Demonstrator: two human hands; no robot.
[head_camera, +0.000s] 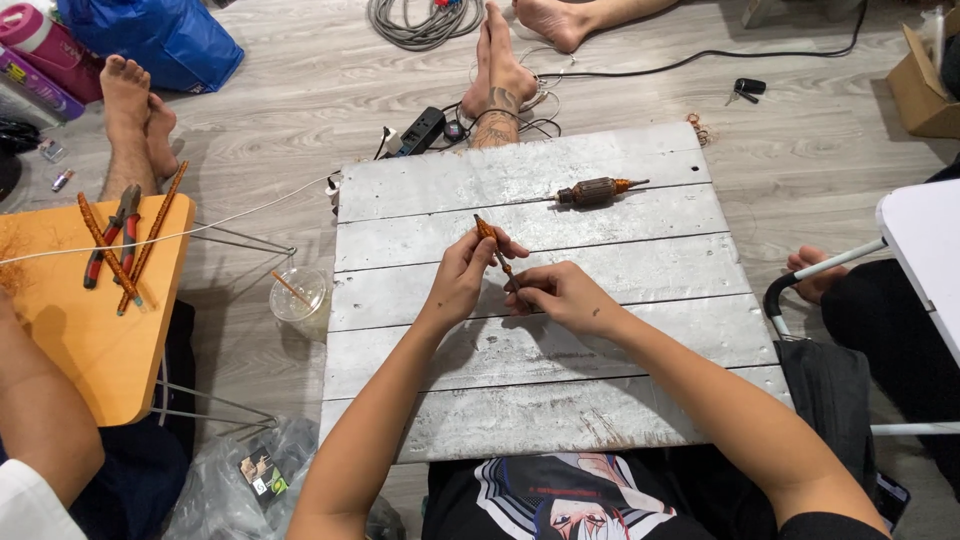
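Over a whitewashed table of wooden planks (600, 400), the person's left hand (462, 280) and right hand (560, 295) meet on a thin rod wound with copper-coloured wire (493, 243). The left hand grips the rod's middle, its upper end sticking up and tilted away; the right hand pinches the lower end. Farther back on the planks lies a brown motor armature with a copper-coloured tip (597, 190), well apart from both hands. Left of the table, a clear plastic cup (297, 293) stands on the grey floor, beside an orange folding table (70, 330) carrying red-handled pliers (112, 238) and more wire-wound rods (150, 240).
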